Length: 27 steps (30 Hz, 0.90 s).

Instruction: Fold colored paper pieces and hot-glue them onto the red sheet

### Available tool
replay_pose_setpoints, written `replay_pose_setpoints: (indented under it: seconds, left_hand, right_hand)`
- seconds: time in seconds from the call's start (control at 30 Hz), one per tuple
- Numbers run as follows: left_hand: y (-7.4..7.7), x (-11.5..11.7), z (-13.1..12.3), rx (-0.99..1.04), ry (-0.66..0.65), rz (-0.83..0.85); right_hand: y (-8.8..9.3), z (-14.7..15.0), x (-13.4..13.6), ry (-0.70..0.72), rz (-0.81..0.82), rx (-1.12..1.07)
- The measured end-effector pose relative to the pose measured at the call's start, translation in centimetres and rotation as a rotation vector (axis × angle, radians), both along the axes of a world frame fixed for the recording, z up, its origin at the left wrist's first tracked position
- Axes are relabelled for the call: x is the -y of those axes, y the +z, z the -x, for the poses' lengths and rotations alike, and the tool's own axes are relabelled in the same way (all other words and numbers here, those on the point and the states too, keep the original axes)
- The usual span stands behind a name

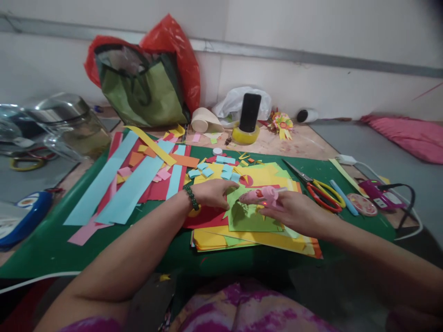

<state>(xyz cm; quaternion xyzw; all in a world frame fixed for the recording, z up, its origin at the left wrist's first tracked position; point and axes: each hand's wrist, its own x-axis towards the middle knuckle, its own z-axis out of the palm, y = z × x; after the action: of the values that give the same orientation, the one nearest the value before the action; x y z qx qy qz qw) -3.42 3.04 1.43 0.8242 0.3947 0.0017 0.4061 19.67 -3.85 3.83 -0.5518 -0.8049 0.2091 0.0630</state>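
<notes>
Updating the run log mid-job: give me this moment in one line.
left hand: at left edge of green paper; right hand: gripping pink glue gun, over green paper; scissors: on green mat

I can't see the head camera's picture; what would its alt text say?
A person's right hand holds a pink tool, apparently a glue gun, over green paper, with the left hand at the paper's left side. Coloured paper strips lie leftward on a green mat, scissors rightward; a phone stands behind.
</notes>
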Motion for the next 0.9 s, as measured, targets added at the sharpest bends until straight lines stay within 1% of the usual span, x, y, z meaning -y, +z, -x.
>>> replay_pose_setpoints:
  seconds: [0.1, 0.17, 0.3, 0.4, 0.57, 0.73, 0.9]
  left_hand:
    - [0.17, -0.02, -0.01, -0.052, -0.037, -0.008]
    - [0.30, -0.01, -0.01, -0.083, -0.046, -0.008]
    - [0.61, 0.11, -0.07, -0.111, -0.057, -0.011]
    - [0.63, 0.14, -0.11, -0.107, -0.059, -0.003]
    - [0.23, 0.11, -0.04, -0.079, -0.043, -0.025]
    - [0.15, 0.11, -0.01, -0.067, -0.028, 0.007]
    - [-0.10, 0.00, 0.03, -0.079, -0.037, -0.030]
  right_hand:
    - [0.34, 0.44, -0.47, -0.088, 0.061, 0.185]
    - [0.54, 0.59, -0.72, -0.118, 0.046, 0.261]
    - [0.60, 0.80, -0.46, -0.099, -0.013, 0.331]
    - [0.51, 0.94, -0.29, -0.074, 0.004, 0.341]
    - [0.36, 0.97, -0.61, -0.171, 0.042, 0.370]
    - [0.28, 0.83, -0.20, -0.120, 0.075, 0.318]
    - [0.03, 0.48, -0.63, -0.189, 0.050, 0.333]
